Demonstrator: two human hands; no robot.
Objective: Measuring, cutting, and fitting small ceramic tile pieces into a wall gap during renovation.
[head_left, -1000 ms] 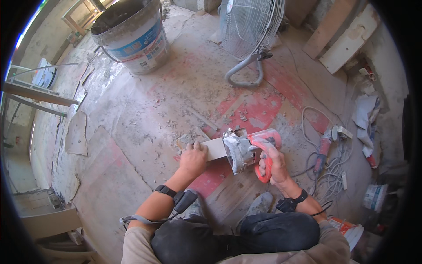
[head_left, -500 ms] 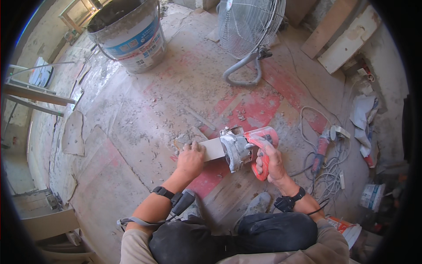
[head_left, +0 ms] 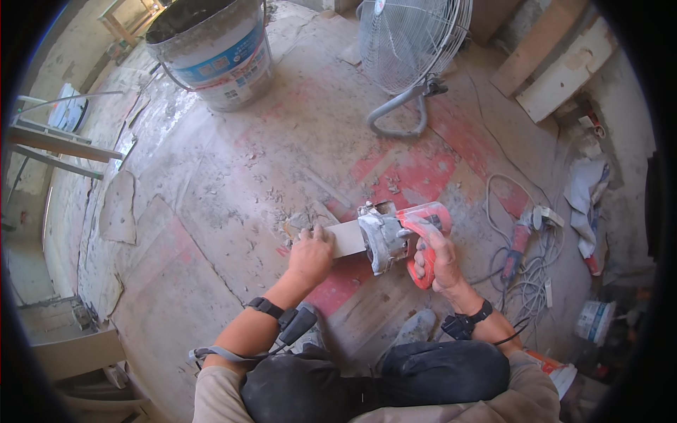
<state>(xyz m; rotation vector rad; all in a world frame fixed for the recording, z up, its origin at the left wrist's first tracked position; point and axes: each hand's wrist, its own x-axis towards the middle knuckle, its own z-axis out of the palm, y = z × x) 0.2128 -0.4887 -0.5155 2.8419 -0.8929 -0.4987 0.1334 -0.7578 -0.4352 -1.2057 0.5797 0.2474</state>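
My right hand (head_left: 440,262) is wrapped round the red handle of a dusty handheld circular saw (head_left: 383,243), whose motor end is red and whose base is caked in pale dust. From the saw's left side a flat, pale strip (head_left: 348,239), like cut tile or board, sticks out. My left hand (head_left: 312,255) grips the outer end of that strip, fingers over its top. Where strip and blade meet is hidden by the saw's base. Both hands are low over the dusty floor, in front of my knees.
A mortar-stained bucket (head_left: 224,77) stands far left of centre, beside a floor fan (head_left: 412,46). At right lie a red angle grinder (head_left: 518,247) and tangled cable (head_left: 530,285). Boards (head_left: 564,70) lean on the right wall. Debris (head_left: 271,197) litters the floor.
The whole view has shifted slightly, with the surroundings a little further right. Both hands keep their hold, and saw and strip stay in nearly the same place on the floor.
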